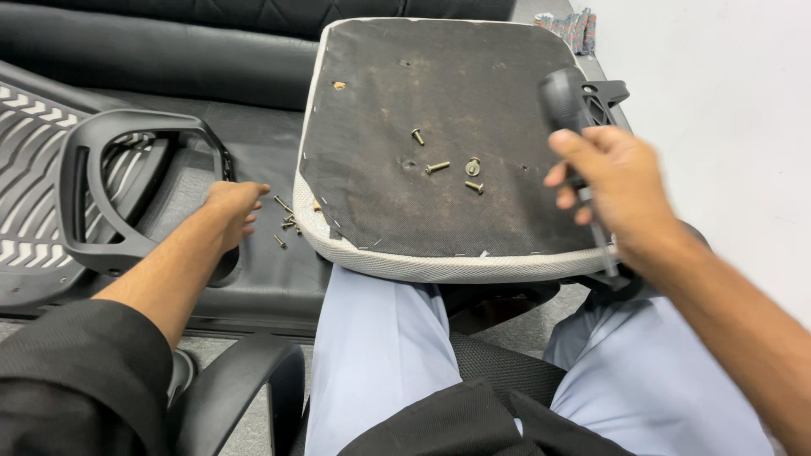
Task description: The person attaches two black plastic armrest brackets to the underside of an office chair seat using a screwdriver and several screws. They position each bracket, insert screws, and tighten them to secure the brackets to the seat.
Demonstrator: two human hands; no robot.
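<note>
An upturned chair seat cushion (439, 127) rests on my lap, its dark fabric underside facing up, with several loose screws (438, 167) lying on it. My right hand (612, 181) grips a screwdriver (568, 101) by its black handle at the cushion's right edge, the shaft pointing down. My left hand (232, 207) reaches left of the cushion toward a small pile of screws (287, 221) on a black surface, fingertips just short of them, holding nothing.
A black plastic armrest frame (127, 127) and a ribbed chair back part (25, 169) lie at left. A second armrest (245, 380) curves near my left knee. A black plastic bracket (604, 93) sits behind the screwdriver. White wall at right.
</note>
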